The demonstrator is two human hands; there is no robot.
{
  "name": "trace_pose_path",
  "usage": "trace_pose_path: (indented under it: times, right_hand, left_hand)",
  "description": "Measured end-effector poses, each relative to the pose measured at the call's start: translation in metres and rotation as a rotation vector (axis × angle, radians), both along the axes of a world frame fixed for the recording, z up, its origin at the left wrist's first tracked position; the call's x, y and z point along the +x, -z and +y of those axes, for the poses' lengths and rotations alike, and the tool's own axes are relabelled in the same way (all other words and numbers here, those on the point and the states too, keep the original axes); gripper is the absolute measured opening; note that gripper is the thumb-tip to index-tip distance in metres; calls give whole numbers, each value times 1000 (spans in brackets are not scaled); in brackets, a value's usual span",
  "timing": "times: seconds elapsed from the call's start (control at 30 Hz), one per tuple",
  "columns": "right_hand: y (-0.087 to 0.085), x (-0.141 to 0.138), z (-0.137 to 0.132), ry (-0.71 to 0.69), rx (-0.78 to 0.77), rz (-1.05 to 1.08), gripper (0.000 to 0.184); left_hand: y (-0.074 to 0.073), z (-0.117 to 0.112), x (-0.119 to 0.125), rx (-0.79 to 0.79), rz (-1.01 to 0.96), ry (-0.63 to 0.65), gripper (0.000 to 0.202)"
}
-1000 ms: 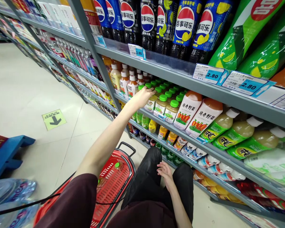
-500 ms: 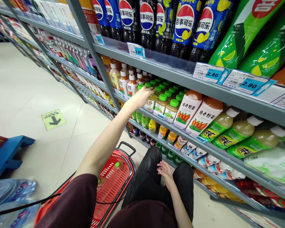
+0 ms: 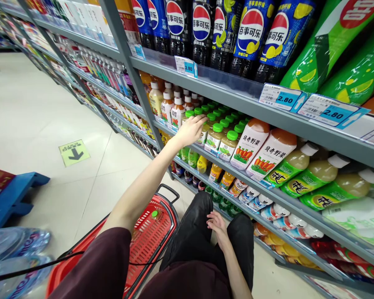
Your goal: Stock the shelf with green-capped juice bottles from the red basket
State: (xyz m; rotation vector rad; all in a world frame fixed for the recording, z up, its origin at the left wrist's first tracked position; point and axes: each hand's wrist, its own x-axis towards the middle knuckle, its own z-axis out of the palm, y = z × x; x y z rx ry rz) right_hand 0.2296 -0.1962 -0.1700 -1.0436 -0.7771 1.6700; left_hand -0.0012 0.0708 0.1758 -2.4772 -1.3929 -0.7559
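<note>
My left hand (image 3: 190, 132) reaches out to the shelf, over the front of a row of small green-capped juice bottles (image 3: 214, 137). Its fingers stretch across the caps, and the palm hides part of the bottles behind it. Whether the fingertips touch a cap, I cannot tell. My right hand (image 3: 217, 223) hangs loosely between my knees, fingers slightly bent and apart, holding nothing. A red shopping basket (image 3: 171, 226) stands on the floor beside my left leg, below my left arm. In it lies a clear bottle with a green cap (image 3: 155, 214).
Large carrot-juice bottles (image 3: 251, 143) stand right of the small bottles, white-capped ones (image 3: 174, 110) left. Above runs a shelf edge (image 3: 230, 83) with price tags, under Pepsi bottles (image 3: 247, 31). A blue pallet (image 3: 15, 199) and water bottles (image 3: 15, 257) are on the floor at left.
The view has shifted slightly, so the shelves appear further right. My left hand stays at the green-capped bottles, a little further left against them. My right hand has not moved.
</note>
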Motion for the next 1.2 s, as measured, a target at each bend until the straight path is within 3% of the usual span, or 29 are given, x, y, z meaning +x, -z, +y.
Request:
trace_pose_path:
  times: [0.43, 0.73, 0.9, 0.97, 1.03, 1.13, 1.2]
  right_hand:
    - [-2, -1, 0, -3, 7, -19, 51]
    - [-1, -1, 0, 1, 4, -13, 51]
    - [-1, -2, 0, 7, -3, -18, 52]
    - [-1, -2, 0, 4, -2, -18, 52]
    - [0, -2, 0, 3, 1, -17, 52]
    - [1, -3, 0, 8, 2, -24, 53]
    - [3, -3, 0, 7, -4, -27, 52]
  left_hand:
    - [2, 1, 5, -15, -53, -34, 50]
    - [19, 0, 12, 60, -121, -28, 51]
    - [29, -7, 4, 82, -172, 30, 52]
    - [42, -17, -2, 116, -186, 39, 51]
    - [65, -32, -6, 152, -244, -4, 48]
    - [121, -66, -9, 169, -493, -249, 38]
    - [168, -98, -13, 30, -605, -463, 38]
